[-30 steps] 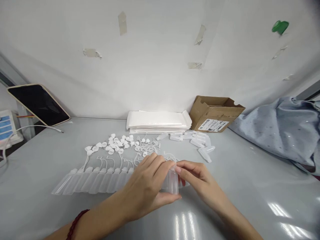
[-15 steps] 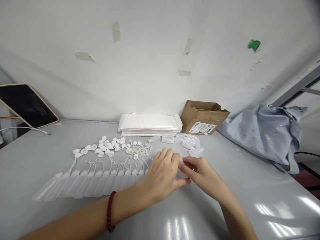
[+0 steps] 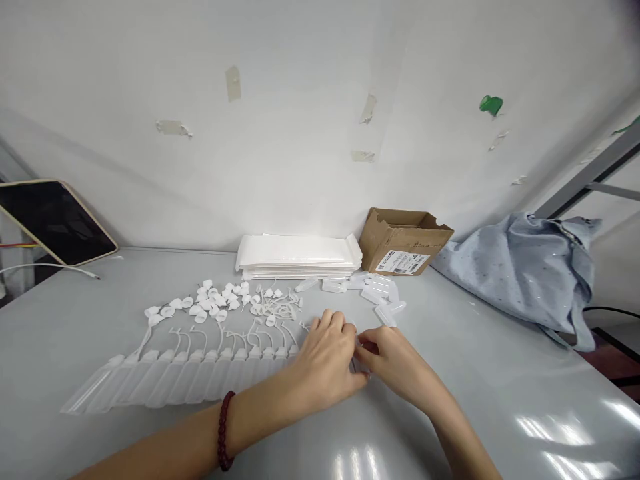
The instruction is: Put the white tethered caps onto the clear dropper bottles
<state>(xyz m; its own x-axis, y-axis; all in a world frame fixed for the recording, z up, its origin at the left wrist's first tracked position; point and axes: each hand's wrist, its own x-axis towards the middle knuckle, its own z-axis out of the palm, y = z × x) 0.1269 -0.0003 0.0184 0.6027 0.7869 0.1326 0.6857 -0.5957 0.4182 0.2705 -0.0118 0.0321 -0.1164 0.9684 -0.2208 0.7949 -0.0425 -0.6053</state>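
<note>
Grey table point(image 3: 500, 373), meeting the white wall along its far edge. The near right quarter lies bare, and a bare strip runs along the near edge in front of the hands. A blue cloth point(image 3: 525, 267) is heaped at the far right and spills over that edge. At the far left a dark tablet point(image 3: 55, 220) leans by the table's left edge. A stack of white packets point(image 3: 297, 253) and an open cardboard box point(image 3: 405, 240) sit side by side against the wall. A row of clear bottles point(image 3: 200, 377) lies side by side, left of centre. Beyond it are scattered white caps point(image 3: 220, 300), and to their right a few loose bottles point(image 3: 380, 293). The left hand point(image 3: 325, 367) rests at the row's right end with its fingers curled together. The right hand point(image 3: 395, 360) touches it fingertip to fingertip, thumb and forefinger closed (anything pinched between them is hidden). A dark red bracelet point(image 3: 226, 430) circles the left wrist.
</note>
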